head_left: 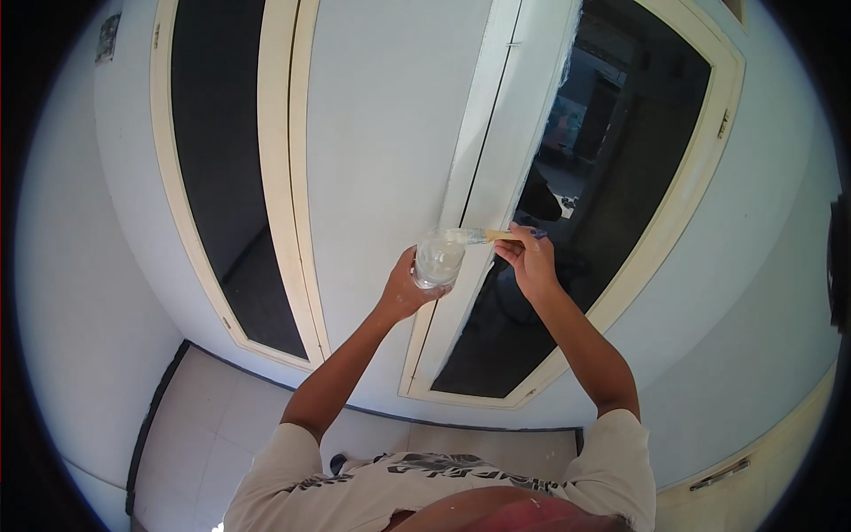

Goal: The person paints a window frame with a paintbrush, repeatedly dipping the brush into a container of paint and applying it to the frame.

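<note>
My left hand (407, 287) is wrapped round a clear plastic container (439, 260) with whitish paint in it. From the right, my right hand (529, 254) grips the handle of a paintbrush (492, 236), which lies almost level. The brush's bristle end is at the container's rim; whether it touches the rim I cannot tell. Behind both hands stands a window frame (483, 191), white on its upper left part and cream elsewhere, around a dark glass pane (612, 168).
A second cream-framed window (217, 160) is on the left, with pale wall (377, 115) between the two. Below are a tiled floor (204, 426) with a dark skirting edge and, at the lower right, a cream panel with a metal handle (720, 473).
</note>
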`<state>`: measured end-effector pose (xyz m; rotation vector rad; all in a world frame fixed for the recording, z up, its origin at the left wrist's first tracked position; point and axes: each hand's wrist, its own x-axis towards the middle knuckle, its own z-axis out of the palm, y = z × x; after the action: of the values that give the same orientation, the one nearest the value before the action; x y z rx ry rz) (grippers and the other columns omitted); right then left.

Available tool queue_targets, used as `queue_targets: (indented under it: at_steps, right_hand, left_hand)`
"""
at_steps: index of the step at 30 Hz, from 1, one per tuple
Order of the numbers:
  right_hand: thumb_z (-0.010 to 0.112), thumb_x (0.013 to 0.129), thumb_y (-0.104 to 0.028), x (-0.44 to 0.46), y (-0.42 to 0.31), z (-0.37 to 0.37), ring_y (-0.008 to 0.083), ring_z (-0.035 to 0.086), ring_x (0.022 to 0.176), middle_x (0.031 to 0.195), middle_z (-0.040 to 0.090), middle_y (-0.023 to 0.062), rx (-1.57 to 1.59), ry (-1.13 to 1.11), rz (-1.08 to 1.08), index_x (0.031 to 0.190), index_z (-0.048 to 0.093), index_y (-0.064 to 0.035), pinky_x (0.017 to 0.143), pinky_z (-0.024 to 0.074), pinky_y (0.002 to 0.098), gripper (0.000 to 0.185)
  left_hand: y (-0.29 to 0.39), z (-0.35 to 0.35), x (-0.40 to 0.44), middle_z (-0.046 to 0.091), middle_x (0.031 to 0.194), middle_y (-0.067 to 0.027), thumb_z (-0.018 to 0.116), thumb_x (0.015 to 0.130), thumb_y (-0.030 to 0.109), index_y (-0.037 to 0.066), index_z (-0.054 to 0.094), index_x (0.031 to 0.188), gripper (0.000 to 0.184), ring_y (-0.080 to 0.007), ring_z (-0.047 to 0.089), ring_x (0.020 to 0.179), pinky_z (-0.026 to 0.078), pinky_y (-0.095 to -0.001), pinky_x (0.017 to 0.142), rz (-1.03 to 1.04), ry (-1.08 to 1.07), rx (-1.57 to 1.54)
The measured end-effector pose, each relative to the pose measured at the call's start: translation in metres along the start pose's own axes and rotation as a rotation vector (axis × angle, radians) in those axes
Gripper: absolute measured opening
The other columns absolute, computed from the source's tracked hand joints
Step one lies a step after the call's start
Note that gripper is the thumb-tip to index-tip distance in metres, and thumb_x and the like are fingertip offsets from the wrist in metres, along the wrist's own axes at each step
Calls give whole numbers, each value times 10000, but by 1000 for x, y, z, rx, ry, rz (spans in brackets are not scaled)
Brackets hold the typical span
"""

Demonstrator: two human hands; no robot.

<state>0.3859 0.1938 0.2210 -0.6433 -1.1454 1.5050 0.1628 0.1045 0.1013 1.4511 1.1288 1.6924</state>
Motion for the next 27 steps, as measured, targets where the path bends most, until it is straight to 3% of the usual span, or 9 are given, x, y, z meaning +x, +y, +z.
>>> queue_targets:
  at_steps: [5,10,13,18,22,23,24,26,27]
  right_hand:
    - [671,1001,-131,-8,-6,2,214,717,850,994,697,162,-90,-13,-81,1020,641,4,830,634,355,140]
    - [652,993,-86,8,-17,14,254,716,872,1017,682,208,81,64,80,1010,612,43,822,649,353,136]
    - [656,986,-70,43,-65,41,268,719,888,1021,678,206,177,37,-17,1051,601,66,860,653,366,160]
    - [678,987,-74,104,-213,120,293,737,921,1048,681,222,167,-115,-409,1069,599,87,879,664,371,197]
    - [694,991,-84,131,-330,184,299,764,891,1014,715,205,-109,-225,-931,1082,605,67,833,671,373,198]
    - [711,994,-133,130,-348,205,279,746,936,1047,731,180,-175,-189,-1038,1047,654,38,888,624,341,188]
    - [711,994,-133,133,-367,223,279,746,936,1047,731,180,-176,-196,-1050,1047,654,38,888,624,341,188]
    - [733,953,-59,142,-404,251,194,734,830,914,729,92,-342,-120,-1304,967,706,-23,699,600,316,47]
    - [733,953,-59,146,-420,262,194,734,830,914,729,92,-342,-122,-1312,967,706,-23,699,600,316,47]
  left_hand:
    - [-8,0,2,594,1355,-164,929,720,195,-17,413,1462,928,-273,611,1239,509,-403,1052,76,-18,5]
    - [6,-8,15,628,1303,-159,936,726,280,-23,443,1436,915,-274,621,1217,510,-413,1051,-8,-97,-71]
    - [16,-14,40,628,1314,-156,956,724,303,20,455,1448,925,-292,621,1244,505,-451,1080,17,-169,-123]
    - [51,-29,63,640,1266,-168,943,721,342,7,486,1412,893,-301,617,1192,510,-429,1051,73,-232,-192]
    - [68,-34,63,639,1289,-166,945,731,335,6,484,1416,889,-295,619,1212,511,-442,1061,83,-245,-223]
    - [69,-36,61,638,1298,-167,945,735,333,7,482,1419,889,-295,620,1219,510,-447,1066,81,-243,-223]
    - [68,-37,60,638,1298,-167,945,735,333,7,482,1419,889,-295,620,1219,510,-447,1066,95,-243,-224]
    - [65,-40,59,636,1312,-169,947,737,333,10,478,1426,894,-297,619,1234,510,-454,1076,91,-252,-193]
    - [63,-42,59,636,1312,-169,947,737,333,10,478,1426,894,-297,619,1234,510,-454,1076,99,-254,-193]
